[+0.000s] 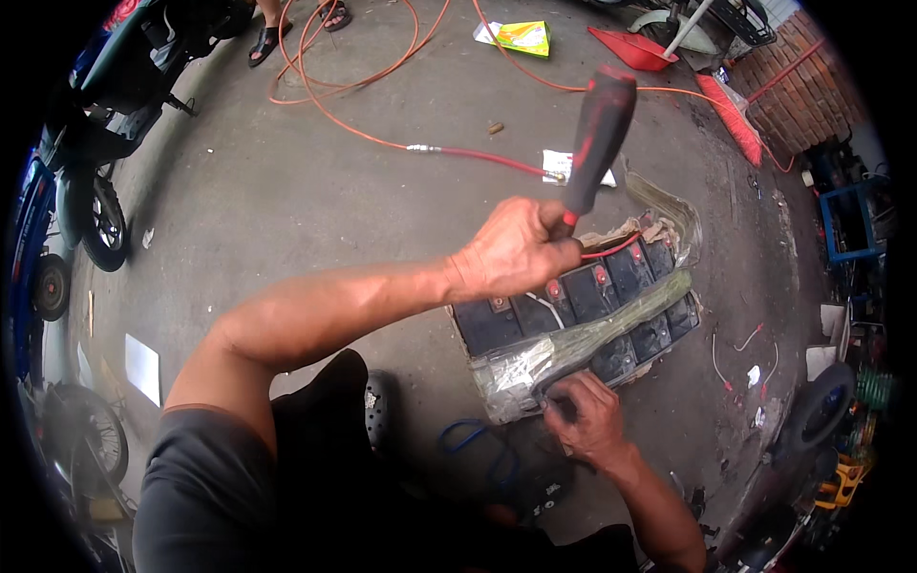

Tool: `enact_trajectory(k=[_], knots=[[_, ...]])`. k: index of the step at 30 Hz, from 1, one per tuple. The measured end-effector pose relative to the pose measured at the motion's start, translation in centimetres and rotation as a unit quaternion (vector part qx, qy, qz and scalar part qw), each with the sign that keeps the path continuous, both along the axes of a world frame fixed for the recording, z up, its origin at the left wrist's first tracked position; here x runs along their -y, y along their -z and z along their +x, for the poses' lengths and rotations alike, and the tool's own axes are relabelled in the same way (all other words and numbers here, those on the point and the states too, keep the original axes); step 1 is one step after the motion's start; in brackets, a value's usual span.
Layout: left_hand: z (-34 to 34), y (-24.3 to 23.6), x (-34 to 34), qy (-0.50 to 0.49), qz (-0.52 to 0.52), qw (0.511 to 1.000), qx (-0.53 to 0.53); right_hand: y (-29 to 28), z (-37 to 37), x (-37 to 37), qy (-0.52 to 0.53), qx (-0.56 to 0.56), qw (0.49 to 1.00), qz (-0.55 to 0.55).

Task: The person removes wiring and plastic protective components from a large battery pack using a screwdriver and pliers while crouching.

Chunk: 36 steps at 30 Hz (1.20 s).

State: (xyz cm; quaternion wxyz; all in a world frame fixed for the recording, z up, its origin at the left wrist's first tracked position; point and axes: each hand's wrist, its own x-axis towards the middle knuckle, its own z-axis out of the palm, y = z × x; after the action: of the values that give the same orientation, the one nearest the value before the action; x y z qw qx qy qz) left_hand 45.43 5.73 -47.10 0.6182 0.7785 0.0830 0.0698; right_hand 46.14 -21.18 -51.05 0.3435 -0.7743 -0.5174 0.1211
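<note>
My left hand (521,250) is closed around the shaft end of a screwdriver (604,134), whose black and red handle sticks up above the fist. That fist is over the far side of a battery pack (489,327), several black batteries with red terminals lying on the floor. A thin red wire (616,248) runs along the far row of terminals, beside the fist. Crumpled packing tape (611,320) stretches lengthwise over the pack. At the pack's near edge, my right hand (590,415) has its fingers curled on a dark piece that I cannot make out.
An orange hose (353,124) loops over the floor beyond the pack. Motorbikes (105,143) stand at the left. A red dustpan (632,50) and a broom (731,119) are at the far right. Loose wires (721,368) and a tyre (817,406) lie right. Another person's feet (270,40) show at the top.
</note>
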Motion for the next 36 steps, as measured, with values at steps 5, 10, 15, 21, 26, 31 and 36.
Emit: enact_trajectory(k=[5, 10, 15, 21, 26, 31, 36], knots=[[1.5, 4.0, -4.5, -0.08, -0.13, 0.979, -0.132, -0.3, 4.3, 5.6, 0.255, -0.058, 0.965, 0.032], [0.1, 6.7, -5.2, -0.008, -0.079, 0.979, -0.189, 2.9, 12.6, 14.3, 0.452, 0.072, 0.884, -0.099], [0.0, 9.3, -3.4, 0.231, 0.23, 0.945, 0.019, 3.3, 10.8, 13.1, 0.36, 0.178, 0.91, -0.106], [-1.3, 8.5, -0.5, 0.212, 0.501, 0.824, 0.155, 1.7, 9.9, 7.8, 0.265, 0.202, 0.94, -0.071], [0.4, 7.4, -3.5, 0.096, 0.358, 0.929, 0.016, 0.9, 10.0, 6.4, 0.27, 0.191, 0.942, -0.059], [2.1, 9.3, -2.0, 0.051, 0.127, 0.988, -0.068, 1.7, 13.5, 0.4, 0.266, 0.234, 0.932, -0.076], [3.0, 9.6, 0.9, 0.098, 0.233, 0.963, -0.09, 2.6, 21.7, 3.5, 0.459, 0.104, 0.881, -0.05]])
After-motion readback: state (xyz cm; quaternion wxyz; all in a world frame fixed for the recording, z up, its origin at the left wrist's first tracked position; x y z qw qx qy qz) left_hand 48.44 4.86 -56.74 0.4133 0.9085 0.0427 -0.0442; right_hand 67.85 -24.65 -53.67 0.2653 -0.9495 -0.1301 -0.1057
